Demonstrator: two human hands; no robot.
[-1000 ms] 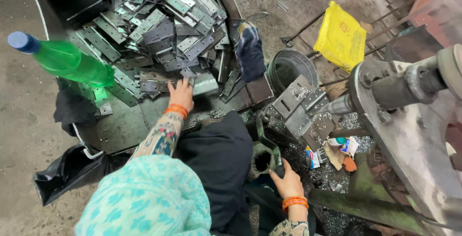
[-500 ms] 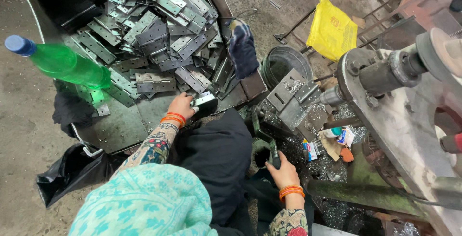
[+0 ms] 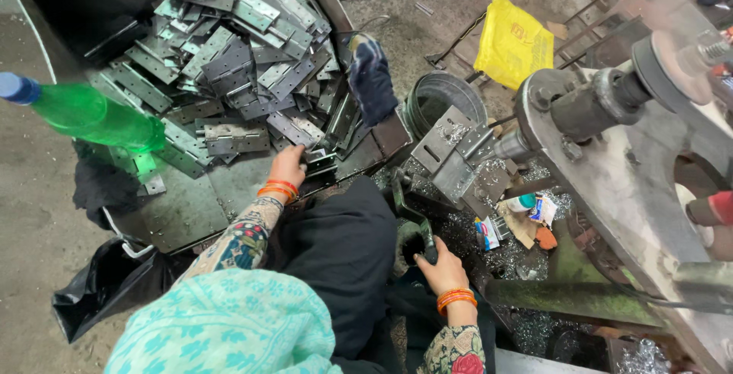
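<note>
Looking down from a head camera, a grey machine [image 3: 611,183] fills the right side, its round shaft pointing left toward a perforated metal bracket [image 3: 450,153]. To the left lies a dark tray [image 3: 191,206] heaped with flat steel hinges [image 3: 237,61], each drilled with small holes. A person sits at the bottom centre, with a teal patterned cloth [image 3: 221,328] at the lower left and dark clothing over the lap.

A green plastic bottle [image 3: 84,114] with a blue cap lies tilted at the tray's left edge. A black bag [image 3: 107,286] sits on the floor below it. A yellow bag [image 3: 513,42] rests on the ground at the top right. A round metal tin [image 3: 447,99] stands just left of the bracket, and a dark glove [image 3: 372,76] leans upright at the tray's right edge.

The left hand [image 3: 289,168], wearing orange bangles, reaches onto the tray's near edge and grips a hinge piece [image 3: 319,162] at the foot of the heap. The right hand [image 3: 441,271], also bangled, is curled around a dark green lever [image 3: 412,233] that rises beside the lap. Small coloured packets [image 3: 534,214] and shiny metal shavings [image 3: 473,236] lie scattered beneath the bracket.
</note>
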